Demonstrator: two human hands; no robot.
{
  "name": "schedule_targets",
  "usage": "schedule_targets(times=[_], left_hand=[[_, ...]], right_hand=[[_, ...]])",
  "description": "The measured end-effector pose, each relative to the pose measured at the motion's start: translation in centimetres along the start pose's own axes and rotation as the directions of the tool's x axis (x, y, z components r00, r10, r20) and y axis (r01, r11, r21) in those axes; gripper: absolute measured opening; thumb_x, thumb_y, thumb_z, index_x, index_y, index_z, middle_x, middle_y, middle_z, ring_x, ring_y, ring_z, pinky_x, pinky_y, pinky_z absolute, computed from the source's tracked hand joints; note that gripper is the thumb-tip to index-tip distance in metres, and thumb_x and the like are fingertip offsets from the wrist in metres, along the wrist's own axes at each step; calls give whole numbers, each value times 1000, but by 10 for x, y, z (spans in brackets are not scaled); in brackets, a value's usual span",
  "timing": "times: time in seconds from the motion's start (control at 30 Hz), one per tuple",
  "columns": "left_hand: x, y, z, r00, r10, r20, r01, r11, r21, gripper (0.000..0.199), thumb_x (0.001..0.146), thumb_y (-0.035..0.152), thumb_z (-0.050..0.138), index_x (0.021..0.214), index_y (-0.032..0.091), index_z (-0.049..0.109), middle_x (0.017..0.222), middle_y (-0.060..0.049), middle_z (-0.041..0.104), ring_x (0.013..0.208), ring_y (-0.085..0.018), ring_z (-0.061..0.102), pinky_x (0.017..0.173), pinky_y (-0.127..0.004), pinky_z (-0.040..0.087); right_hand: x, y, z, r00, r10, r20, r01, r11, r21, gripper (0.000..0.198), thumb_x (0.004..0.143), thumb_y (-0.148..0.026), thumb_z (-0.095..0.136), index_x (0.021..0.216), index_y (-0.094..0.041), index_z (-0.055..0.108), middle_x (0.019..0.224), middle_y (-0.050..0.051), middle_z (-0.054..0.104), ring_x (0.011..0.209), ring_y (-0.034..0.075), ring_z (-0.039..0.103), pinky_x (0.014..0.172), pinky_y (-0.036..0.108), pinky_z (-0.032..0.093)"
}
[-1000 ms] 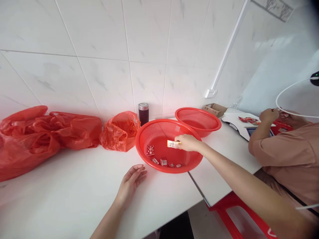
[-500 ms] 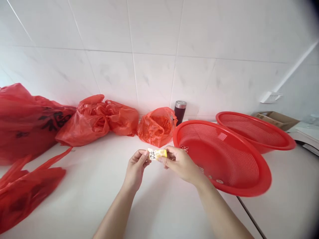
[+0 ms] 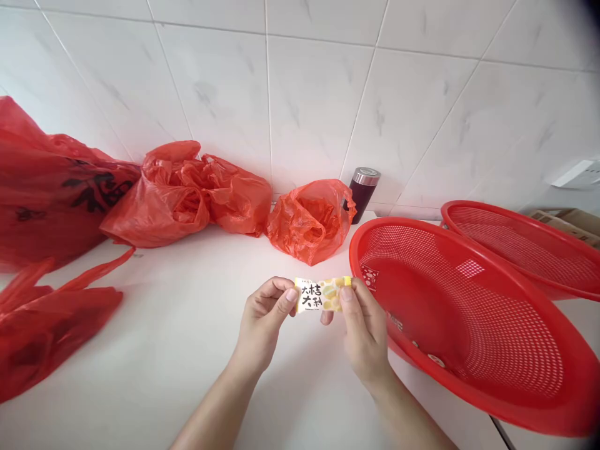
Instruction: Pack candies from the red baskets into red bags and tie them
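Note:
A small white and yellow candy packet (image 3: pixel 322 295) with dark Chinese characters is stretched level between my two hands, above the white table (image 3: pixel 187 337). My left hand (image 3: pixel 265 322) is closed, thumb and fingers pinching the packet's left end. At the yellow right end, my right hand (image 3: pixel 368 331) pinches it the same way. Just right of that hand stands a large red plastic basket (image 3: pixel 469 312) with mesh walls. A few small packets (image 3: pixel 435 360) lie inside it, partly hidden by its rim.
Along the tiled wall sit knotted red plastic bags (image 3: pixel 159 194) and a crumpled open red bag (image 3: pixel 309 222). A dark thermos (image 3: pixel 362 194) stands behind that one. Another red bag (image 3: pixel 56 331) lies at left. A second red basket (image 3: pixel 520 240) and a cardboard box (image 3: pixel 572 222) are at right.
The view has shifted down and closer. The packet is now turned with its printed face fully toward me, and my right fingers have moved to its far right end.

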State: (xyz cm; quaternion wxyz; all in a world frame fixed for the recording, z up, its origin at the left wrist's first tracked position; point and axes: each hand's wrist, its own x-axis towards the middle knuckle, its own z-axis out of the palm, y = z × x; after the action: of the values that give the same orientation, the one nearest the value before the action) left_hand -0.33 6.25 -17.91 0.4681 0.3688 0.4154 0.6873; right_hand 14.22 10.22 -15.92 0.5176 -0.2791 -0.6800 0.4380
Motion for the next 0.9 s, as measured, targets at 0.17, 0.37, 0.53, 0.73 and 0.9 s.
schedule_targets(times=[0.17,0.37,0.53,0.73,0.9], left_hand=[[0,-1,2,1000,-14,17,15,999,-46,28,78,43,72,69,19,62,62,2,51,62,-11,44,62,-24,35],[1,1,6,998,-41,46,46,992,-115,29,79,41,72,67,18,59,62,3,51,59,-10,42,61,-24,35],[1,1,6,996,-56,69,66,986,-156,28,79,40,71,66,18,59,60,3,50,60,-10,43,62,-23,35],[1,2,6,996,-66,67,76,984,-161,29,78,40,73,65,18,59,58,4,49,58,-10,43,60,-23,36],[1,1,6,995,-66,70,77,984,-161,29,78,41,72,66,18,60,59,4,50,58,-9,42,61,-23,35]], right_hand=[[-2,3,5,997,76,-23,-71,984,161,35,102,-36,35,73,-20,48,66,0,57,64,13,55,61,27,43],[-3,6,7,989,150,3,-142,930,338,37,100,-39,40,69,-20,48,57,-1,49,61,14,53,62,30,43],[-1,4,6,968,248,25,-239,898,369,36,99,-40,42,69,-20,51,50,-4,46,50,13,47,56,28,41],[-1,2,6,963,268,8,-254,902,349,38,97,-43,44,67,-21,50,48,-4,46,45,12,46,54,29,42],[-2,3,6,967,254,6,-242,911,335,41,97,-43,43,63,-21,46,48,-4,45,47,12,48,52,27,41]])
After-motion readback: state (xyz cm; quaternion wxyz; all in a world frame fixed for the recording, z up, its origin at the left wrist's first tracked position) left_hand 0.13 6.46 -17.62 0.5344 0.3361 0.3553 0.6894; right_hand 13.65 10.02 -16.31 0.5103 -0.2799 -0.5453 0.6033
